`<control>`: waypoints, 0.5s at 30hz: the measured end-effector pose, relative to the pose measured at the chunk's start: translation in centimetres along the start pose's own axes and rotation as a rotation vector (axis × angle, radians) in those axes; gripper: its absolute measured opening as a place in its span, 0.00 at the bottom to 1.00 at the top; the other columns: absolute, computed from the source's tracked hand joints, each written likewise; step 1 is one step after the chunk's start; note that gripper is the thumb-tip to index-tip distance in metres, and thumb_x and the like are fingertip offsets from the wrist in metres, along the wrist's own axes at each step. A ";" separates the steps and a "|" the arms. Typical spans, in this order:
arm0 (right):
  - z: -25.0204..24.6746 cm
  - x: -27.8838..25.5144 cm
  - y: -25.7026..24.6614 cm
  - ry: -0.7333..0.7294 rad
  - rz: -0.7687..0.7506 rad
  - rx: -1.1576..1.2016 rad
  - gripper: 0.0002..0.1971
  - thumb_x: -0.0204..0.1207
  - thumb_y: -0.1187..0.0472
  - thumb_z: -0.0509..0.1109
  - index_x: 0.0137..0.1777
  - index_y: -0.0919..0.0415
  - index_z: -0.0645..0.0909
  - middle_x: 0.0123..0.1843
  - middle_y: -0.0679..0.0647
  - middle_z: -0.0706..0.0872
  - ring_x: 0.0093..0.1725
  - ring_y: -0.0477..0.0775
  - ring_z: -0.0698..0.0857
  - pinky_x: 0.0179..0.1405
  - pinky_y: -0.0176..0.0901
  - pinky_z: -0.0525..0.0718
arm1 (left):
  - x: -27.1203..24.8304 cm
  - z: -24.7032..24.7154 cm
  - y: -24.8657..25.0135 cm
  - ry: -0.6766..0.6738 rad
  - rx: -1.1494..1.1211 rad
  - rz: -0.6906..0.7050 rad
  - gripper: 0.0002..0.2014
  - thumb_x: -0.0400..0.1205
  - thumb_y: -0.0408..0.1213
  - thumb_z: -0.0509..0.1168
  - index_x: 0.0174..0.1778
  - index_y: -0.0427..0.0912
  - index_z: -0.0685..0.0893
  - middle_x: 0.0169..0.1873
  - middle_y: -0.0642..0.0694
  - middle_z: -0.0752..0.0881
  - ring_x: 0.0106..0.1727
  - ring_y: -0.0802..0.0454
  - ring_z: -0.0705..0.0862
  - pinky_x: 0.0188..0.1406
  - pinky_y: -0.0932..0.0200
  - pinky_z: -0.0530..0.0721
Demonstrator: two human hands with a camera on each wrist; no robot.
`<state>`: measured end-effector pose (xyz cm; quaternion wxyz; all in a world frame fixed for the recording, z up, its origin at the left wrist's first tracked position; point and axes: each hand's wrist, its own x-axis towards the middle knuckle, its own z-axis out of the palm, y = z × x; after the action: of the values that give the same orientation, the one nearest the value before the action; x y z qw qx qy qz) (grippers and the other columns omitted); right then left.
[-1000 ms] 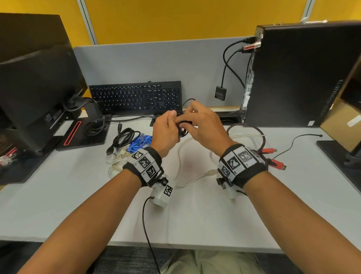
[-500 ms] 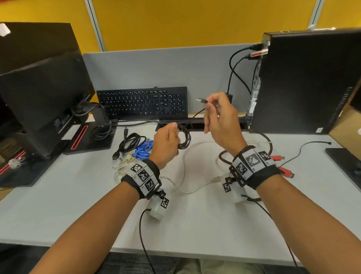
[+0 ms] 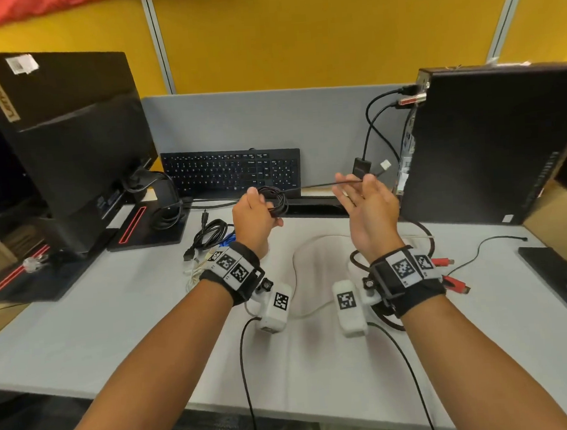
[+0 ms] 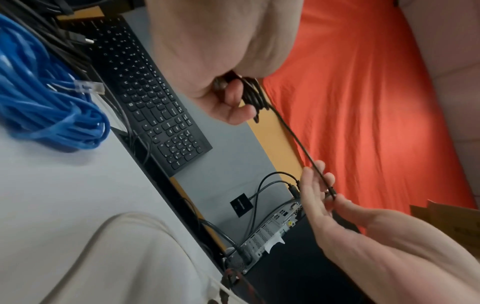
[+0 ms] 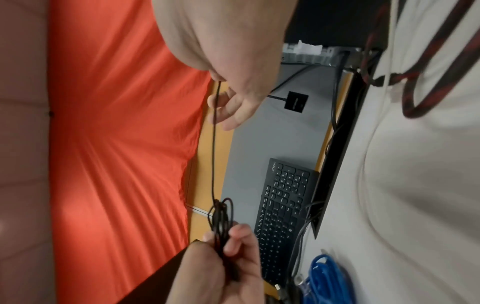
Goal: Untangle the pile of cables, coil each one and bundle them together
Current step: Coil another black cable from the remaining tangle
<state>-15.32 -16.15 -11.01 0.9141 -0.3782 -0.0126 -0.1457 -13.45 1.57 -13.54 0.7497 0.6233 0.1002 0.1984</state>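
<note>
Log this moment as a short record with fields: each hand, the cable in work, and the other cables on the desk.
left hand: grips the coiled loops of the thin black cable
right hand: pinches the cable's straight free end near its plug, other fingers spread
cable in work: partly coiled, stretched between the hands above the desk
on desk: blue cable, white cable, red-and-black cable, black coiled cable

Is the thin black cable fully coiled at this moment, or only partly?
Partly coiled. The left hand grips several loops of the thin black cable, while a straight tail runs taut to the right hand, plug end free.
</note>
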 end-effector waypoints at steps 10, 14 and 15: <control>-1.0 0.6 0.3 0.004 0.181 -0.793 0.10 0.83 0.80 0.64 0.59 0.69 0.77 0.51 0.73 0.83 0.36 0.68 0.92 0.42 0.58 0.93 | -1.8 0.2 0.3 -0.125 0.252 0.326 0.18 0.91 0.42 0.49 0.33 0.48 0.66 0.27 0.50 0.66 0.30 0.48 0.67 0.27 0.55 0.67; -1.4 -0.2 0.4 -0.376 0.363 -0.991 0.09 0.83 0.79 0.62 0.51 0.82 0.85 0.36 0.65 0.84 0.25 0.50 0.84 0.32 0.40 0.89 | -2.5 1.1 1.0 -0.185 0.217 0.299 0.18 0.92 0.44 0.49 0.34 0.46 0.68 0.23 0.53 0.67 0.27 0.51 0.67 0.26 0.57 0.68; -1.3 -0.3 0.5 -0.442 0.376 -1.002 0.11 0.83 0.79 0.60 0.55 0.83 0.84 0.36 0.64 0.85 0.27 0.50 0.85 0.34 0.39 0.89 | -2.6 1.3 1.1 -0.196 0.195 0.284 0.19 0.92 0.44 0.49 0.34 0.45 0.69 0.22 0.54 0.69 0.24 0.53 0.68 0.24 0.57 0.71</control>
<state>-15.58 -16.69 -12.30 0.6092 -0.7821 -0.0652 0.1137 -15.50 -0.55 -12.42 0.6563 0.7172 -0.0435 0.2301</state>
